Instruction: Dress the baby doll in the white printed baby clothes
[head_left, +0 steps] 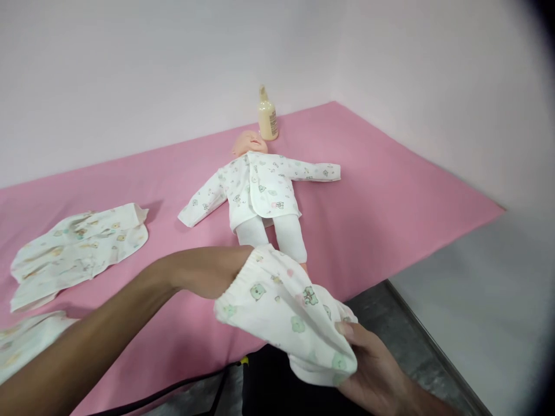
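Small white baby pants (281, 312) with green and pink animal prints hang between my hands at the near edge of the pink surface. My left hand (221, 270) reaches in through the gathered elastic waist, and its fingers are hidden by the cloth. At the far end, my right hand (368, 358) grips the fabric, thumb on top and fingers underneath. Just beyond the pants lies a baby doll (250, 143) on its back, its head away from me. It wears a printed white jacket (269, 185) and white leggings (289, 234); its lower legs are partly covered by the pants.
A cream pump bottle (267, 118) stands beside the doll's head. To the left lies a printed white garment (82, 245), with another cloth (30, 341) nearer me. The pink-covered table (373, 202) meets white walls, and grey floor (390, 323) shows past its right edge.
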`<state>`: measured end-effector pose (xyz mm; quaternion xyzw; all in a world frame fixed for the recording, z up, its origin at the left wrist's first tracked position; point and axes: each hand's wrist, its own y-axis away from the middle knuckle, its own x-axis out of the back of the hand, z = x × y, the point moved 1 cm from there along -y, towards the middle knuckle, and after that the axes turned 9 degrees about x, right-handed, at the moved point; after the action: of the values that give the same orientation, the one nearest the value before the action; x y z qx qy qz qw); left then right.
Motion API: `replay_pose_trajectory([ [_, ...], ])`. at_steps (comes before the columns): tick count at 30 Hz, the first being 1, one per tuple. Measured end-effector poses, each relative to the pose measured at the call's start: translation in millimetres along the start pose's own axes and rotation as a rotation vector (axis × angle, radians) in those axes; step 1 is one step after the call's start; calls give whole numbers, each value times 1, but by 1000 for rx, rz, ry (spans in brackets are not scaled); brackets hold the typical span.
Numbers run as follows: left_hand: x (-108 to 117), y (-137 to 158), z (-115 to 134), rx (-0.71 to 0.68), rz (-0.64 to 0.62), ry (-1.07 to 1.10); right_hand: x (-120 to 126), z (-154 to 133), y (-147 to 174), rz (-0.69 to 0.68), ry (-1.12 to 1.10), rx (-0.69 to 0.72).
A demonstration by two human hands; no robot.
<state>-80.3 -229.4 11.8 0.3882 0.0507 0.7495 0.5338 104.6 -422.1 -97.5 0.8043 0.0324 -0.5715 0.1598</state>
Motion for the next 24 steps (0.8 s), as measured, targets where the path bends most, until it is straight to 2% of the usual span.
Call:
replay_pose_trajectory([
  [1, 1, 3, 8, 31, -127, 117, 0, -1, -1, 8, 8, 13],
  [3, 0, 10, 14, 43, -210, 283, -3, -4, -3, 19, 28, 36],
  [6, -12, 20, 8, 48, -4, 341, -8, -7, -7, 41, 78, 62],
  [10, -37, 28, 5, 133, 298, 315, -15, -7, -10, 52, 152, 137],
  [12, -48, 30, 10, 124, 339, 313, -17, -5, -11, 51, 192, 162],
  [16, -63, 28, 18, 53, 296, 319, -20, -1, -14, 70, 231, 189],
  [21, -76, 24, 19, 138, 326, 86, -23, 2, -21, 37, 135, 125],
  [24, -77, 25, 26, -59, 443, -216, -30, 4, -26, 82, 42, 140],
])
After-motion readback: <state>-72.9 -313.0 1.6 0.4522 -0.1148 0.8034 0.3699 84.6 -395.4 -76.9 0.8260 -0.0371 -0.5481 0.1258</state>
